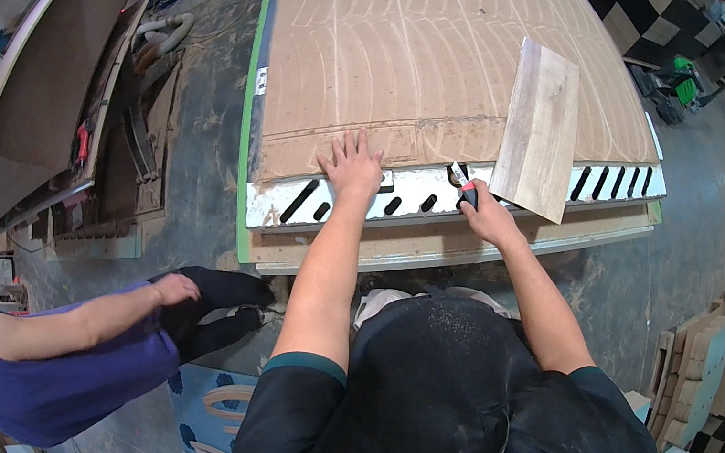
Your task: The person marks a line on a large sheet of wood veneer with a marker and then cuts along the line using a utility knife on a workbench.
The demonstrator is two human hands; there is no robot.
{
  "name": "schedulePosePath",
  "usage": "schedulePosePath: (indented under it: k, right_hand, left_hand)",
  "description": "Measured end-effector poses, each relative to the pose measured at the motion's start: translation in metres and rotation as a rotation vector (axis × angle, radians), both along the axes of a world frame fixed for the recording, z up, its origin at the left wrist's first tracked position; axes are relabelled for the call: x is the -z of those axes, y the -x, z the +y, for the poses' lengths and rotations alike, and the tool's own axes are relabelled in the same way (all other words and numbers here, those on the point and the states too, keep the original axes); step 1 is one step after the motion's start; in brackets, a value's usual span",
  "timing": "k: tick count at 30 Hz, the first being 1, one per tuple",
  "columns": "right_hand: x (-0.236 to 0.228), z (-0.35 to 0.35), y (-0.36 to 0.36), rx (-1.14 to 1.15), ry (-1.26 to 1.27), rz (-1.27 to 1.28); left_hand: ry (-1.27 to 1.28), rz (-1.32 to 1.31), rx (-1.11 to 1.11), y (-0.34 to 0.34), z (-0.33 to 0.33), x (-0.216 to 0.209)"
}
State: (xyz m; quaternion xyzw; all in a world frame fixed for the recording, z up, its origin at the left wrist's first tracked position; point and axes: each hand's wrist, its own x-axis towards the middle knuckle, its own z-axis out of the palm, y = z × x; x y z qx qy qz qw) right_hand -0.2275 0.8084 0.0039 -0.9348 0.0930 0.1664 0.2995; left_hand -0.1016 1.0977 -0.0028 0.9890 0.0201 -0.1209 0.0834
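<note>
My left hand (353, 166) lies flat with fingers spread on a large brown sheet (406, 34) that looks like cardboard, near its front edge. The sheet covers a stack with a white front strip (319, 200) carrying slanted black marks or slots. My right hand (489, 216) is closed around a small black-and-red hand tool (469, 195), whose pale, narrow tip (458, 175) points at the sheet's front edge. I cannot make out the tool's exact kind. Just right of that hand, a wood-grain plank (540, 132) rests at a slant across the sheet and overhangs the strip.
A person in a purple top (84, 353) stands at my left, near the stack's corner. Large curved panels (38, 119) lean at the far left. A green-and-black machine (677, 84) stands at the far right. Wooden boards (706, 360) are stacked behind me on the right.
</note>
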Motion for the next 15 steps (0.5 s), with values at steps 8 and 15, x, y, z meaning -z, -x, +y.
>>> schedulePosePath:
  k: [8, 15]
  right_hand:
    - [-0.001, 0.0, 0.0, -0.002, 0.012, 0.004]
    - [-0.003, 0.001, -0.001, -0.003, 0.02, 0.014]
  left_hand:
    - [-0.008, 0.034, 0.015, -0.003, 0.001, -0.005]
    - [-0.034, 0.068, 0.023, -0.006, 0.003, -0.009]
